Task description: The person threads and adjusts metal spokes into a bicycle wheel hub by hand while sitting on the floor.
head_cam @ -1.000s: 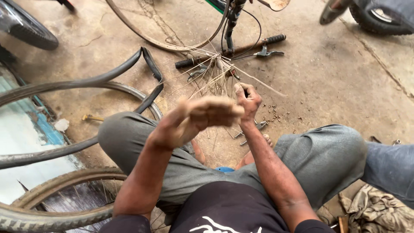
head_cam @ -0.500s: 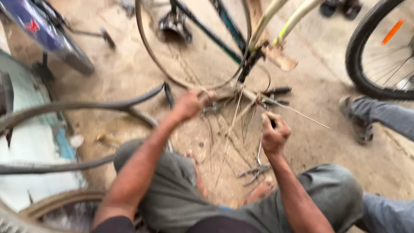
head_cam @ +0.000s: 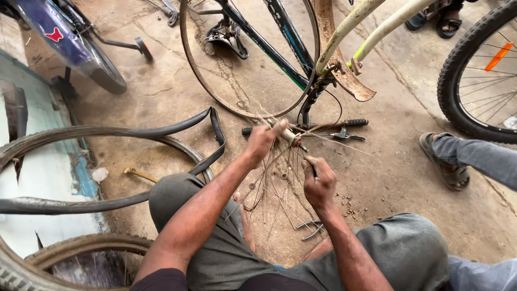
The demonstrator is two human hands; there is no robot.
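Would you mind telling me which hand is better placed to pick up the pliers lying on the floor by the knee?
Probably the right hand. It hovers just above the pliers, near the right knee, gripping only a thin dark tool. The left hand is farther off, closed around the wheel hub with its loose spokes.

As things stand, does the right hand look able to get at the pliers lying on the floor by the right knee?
Probably yes: the pliers lie on open floor just below the right hand, with only loose spokes around them.
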